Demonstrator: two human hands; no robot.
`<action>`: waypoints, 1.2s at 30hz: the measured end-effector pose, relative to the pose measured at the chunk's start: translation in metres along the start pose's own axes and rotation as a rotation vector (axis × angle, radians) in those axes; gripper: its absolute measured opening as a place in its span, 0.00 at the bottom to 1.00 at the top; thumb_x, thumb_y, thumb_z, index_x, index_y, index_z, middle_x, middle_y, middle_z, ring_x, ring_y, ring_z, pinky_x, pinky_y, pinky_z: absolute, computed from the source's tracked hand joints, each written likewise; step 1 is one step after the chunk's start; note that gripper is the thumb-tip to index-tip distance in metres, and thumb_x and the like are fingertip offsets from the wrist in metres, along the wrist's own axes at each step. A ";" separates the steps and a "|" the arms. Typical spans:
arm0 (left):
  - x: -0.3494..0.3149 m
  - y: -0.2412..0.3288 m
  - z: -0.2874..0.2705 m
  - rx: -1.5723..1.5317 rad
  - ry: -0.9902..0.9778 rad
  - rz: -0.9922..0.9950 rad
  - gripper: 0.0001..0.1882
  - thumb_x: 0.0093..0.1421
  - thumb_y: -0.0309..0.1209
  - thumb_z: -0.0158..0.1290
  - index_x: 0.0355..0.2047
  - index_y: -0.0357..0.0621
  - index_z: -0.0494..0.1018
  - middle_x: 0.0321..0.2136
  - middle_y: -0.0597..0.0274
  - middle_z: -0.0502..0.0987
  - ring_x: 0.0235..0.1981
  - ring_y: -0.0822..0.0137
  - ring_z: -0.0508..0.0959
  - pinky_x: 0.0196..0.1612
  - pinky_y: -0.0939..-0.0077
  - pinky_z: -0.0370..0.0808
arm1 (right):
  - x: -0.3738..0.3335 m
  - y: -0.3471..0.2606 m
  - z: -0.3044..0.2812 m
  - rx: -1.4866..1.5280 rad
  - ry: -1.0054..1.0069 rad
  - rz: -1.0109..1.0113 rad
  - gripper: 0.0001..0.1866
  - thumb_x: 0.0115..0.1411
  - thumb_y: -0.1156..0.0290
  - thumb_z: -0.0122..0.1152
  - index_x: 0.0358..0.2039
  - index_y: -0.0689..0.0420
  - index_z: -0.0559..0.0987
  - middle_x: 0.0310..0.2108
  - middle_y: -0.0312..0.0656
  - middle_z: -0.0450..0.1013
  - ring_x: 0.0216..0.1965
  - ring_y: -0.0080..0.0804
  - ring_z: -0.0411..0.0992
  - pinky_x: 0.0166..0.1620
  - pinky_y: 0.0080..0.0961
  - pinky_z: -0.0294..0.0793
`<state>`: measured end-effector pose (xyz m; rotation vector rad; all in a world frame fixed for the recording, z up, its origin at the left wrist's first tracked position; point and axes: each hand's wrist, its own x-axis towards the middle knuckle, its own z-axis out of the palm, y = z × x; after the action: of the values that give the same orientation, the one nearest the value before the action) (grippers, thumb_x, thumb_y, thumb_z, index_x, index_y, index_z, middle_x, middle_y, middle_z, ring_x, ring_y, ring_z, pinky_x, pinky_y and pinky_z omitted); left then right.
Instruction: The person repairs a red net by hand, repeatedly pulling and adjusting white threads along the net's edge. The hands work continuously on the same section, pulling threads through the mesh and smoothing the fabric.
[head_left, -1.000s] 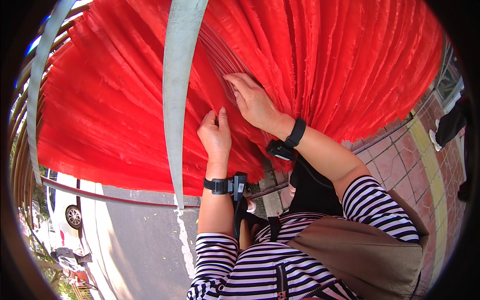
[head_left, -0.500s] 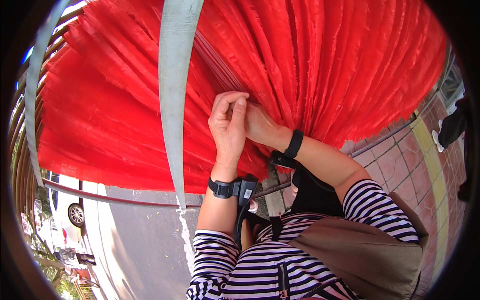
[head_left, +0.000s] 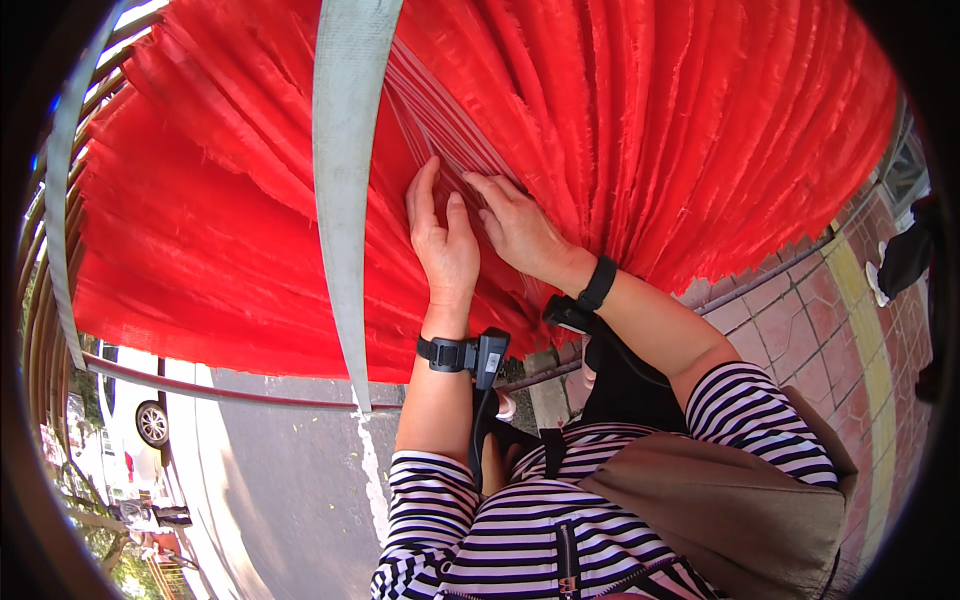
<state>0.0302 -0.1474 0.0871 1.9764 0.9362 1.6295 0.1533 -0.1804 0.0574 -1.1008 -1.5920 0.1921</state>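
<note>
A large spread of red cloth (head_left: 700,120) hangs before me in many gathered folds with frayed edges. Through its middle runs a slanting band of thin white cords (head_left: 440,110), laid bare between the folds. My left hand (head_left: 443,235) lies against the cloth left of the lower end of these cords, fingers stretched upward and thumb apart. Close on its right, my right hand (head_left: 522,228) has its fingers extended toward the cords. A narrow gap separates the hands, and neither grasps anything visible. What the palms touch is partly hidden.
A pale grey curved strip (head_left: 345,190) stands upright left of my hands, in front of the cloth. Behind the cloth's lower edge runs a thin reddish rail (head_left: 240,397). Road and a white car (head_left: 135,420) lie left; pink paving (head_left: 790,320) and a person's dark-clothed leg (head_left: 908,255) are right.
My hands were pressed together with bent fingers. They have come apart, the fingers have straightened, and more of the white cords shows between the folds.
</note>
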 end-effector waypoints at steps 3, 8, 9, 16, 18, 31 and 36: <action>0.000 0.003 -0.004 0.002 0.014 -0.012 0.25 0.65 0.16 0.45 0.62 0.37 0.68 0.57 0.53 0.73 0.58 0.60 0.74 0.62 0.68 0.70 | 0.001 0.003 -0.001 -0.003 -0.011 0.045 0.29 0.62 0.84 0.52 0.64 0.60 0.65 0.51 0.59 0.70 0.50 0.58 0.73 0.52 0.43 0.76; 0.003 0.005 -0.004 -0.138 0.033 -0.096 0.25 0.64 0.15 0.46 0.62 0.37 0.68 0.54 0.52 0.76 0.55 0.61 0.76 0.57 0.70 0.74 | 0.005 0.005 -0.004 -0.026 0.056 -0.021 0.29 0.61 0.86 0.51 0.64 0.59 0.66 0.48 0.57 0.71 0.49 0.57 0.74 0.51 0.41 0.76; 0.003 0.005 -0.004 -0.181 0.036 -0.105 0.25 0.65 0.15 0.46 0.62 0.37 0.68 0.53 0.52 0.76 0.54 0.62 0.77 0.57 0.70 0.74 | 0.005 0.003 -0.004 -0.019 0.049 -0.009 0.28 0.61 0.86 0.51 0.64 0.59 0.67 0.48 0.57 0.71 0.49 0.57 0.74 0.51 0.40 0.76; 0.003 0.009 -0.004 -0.233 -0.018 -0.188 0.25 0.66 0.15 0.45 0.64 0.39 0.67 0.54 0.55 0.76 0.55 0.65 0.75 0.60 0.73 0.71 | 0.013 -0.019 0.006 0.239 -0.001 -0.050 0.23 0.62 0.84 0.51 0.59 0.62 0.69 0.50 0.58 0.72 0.52 0.58 0.73 0.53 0.41 0.75; 0.004 0.007 -0.005 -0.195 -0.013 -0.161 0.25 0.65 0.15 0.45 0.63 0.39 0.68 0.54 0.54 0.76 0.55 0.64 0.76 0.60 0.71 0.72 | 0.016 -0.018 0.007 0.183 0.019 -0.085 0.25 0.62 0.84 0.51 0.60 0.62 0.69 0.50 0.57 0.72 0.51 0.55 0.74 0.53 0.40 0.76; 0.006 -0.006 -0.019 -0.011 -0.045 -0.039 0.24 0.66 0.15 0.46 0.62 0.40 0.70 0.58 0.55 0.75 0.60 0.64 0.73 0.64 0.71 0.68 | 0.017 0.000 -0.010 -0.054 0.045 -0.019 0.30 0.61 0.86 0.52 0.65 0.60 0.66 0.48 0.56 0.73 0.49 0.50 0.75 0.52 0.38 0.76; 0.008 -0.007 -0.021 -0.004 -0.036 -0.055 0.24 0.66 0.16 0.47 0.62 0.40 0.70 0.59 0.54 0.75 0.61 0.63 0.73 0.64 0.71 0.67 | 0.023 0.004 -0.019 -0.107 0.090 -0.090 0.30 0.61 0.86 0.52 0.65 0.60 0.66 0.51 0.58 0.73 0.51 0.51 0.75 0.54 0.39 0.75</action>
<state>0.0089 -0.1393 0.0929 1.9534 0.9648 1.5596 0.1728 -0.1695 0.0771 -1.1020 -1.5816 -0.0032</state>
